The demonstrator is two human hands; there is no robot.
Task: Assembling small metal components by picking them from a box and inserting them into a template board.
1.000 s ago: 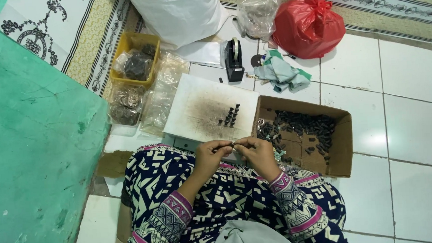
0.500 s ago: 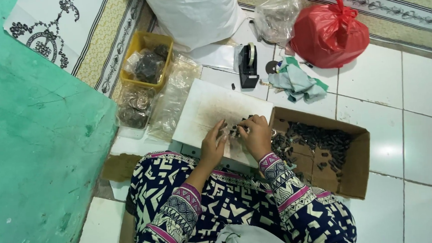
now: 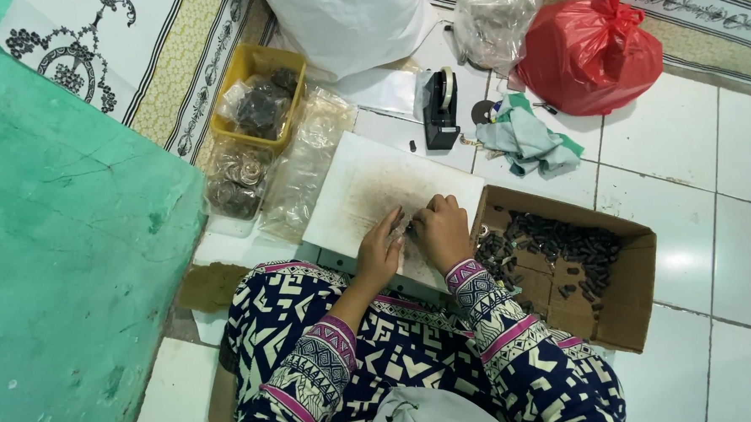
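dark little pieces (image 3: 410, 227), too small to make out, sit pinched between the two hands over the near edge of the white board (image 3: 366, 190), which seems to serve as a flat work surface just above the lap. left hand (image 3: 380, 251) and right hand (image 3: 442, 232) meet fingertip to fingertip, fingers curled in close around the pieces; how many they grip cannot be told. just right of the fingers a cardboard box (image 3: 625, 310) lies open with more dark pieces (image 3: 563, 245), handy for reaching. beyond the fingers stands a black tape dispenser (image 3: 440, 108), with a crumpled green cloth (image 3: 529, 141) and a tied red bag (image 3: 592, 54) farther off. off to the left, a yellow tray (image 3: 243, 73) and clear plastic bags (image 3: 306, 168) lie by the green wall (image 3: 66, 275).
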